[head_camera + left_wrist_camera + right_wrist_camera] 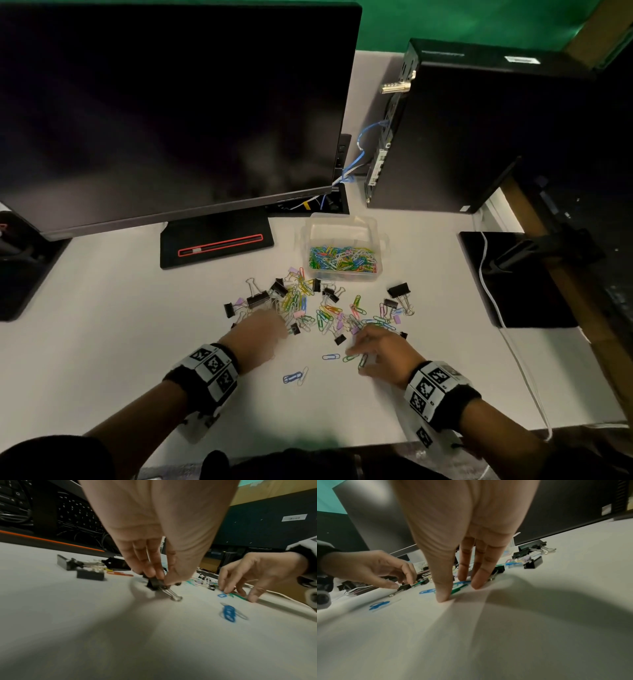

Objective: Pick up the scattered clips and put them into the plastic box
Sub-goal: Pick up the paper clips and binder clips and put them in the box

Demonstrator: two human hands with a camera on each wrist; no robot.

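Black binder clip (155, 584) pinched, left grip (154, 555), wrist view only | right grip (464, 563) flat, holding nothing

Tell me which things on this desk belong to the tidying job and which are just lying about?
Part of the job:
scattered paper clips
black binder clips
plastic box

Just lying about:
monitor
computer tower
blue cable
white cable

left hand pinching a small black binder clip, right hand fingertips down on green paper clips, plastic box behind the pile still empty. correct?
Not quite: the plastic box is not empty. The head view shows a layer of coloured paper clips already in it. The rest holds: the left hand pinches a small black binder clip, and the right hand has its fingertips down on green paper clips, as the wrist views show.
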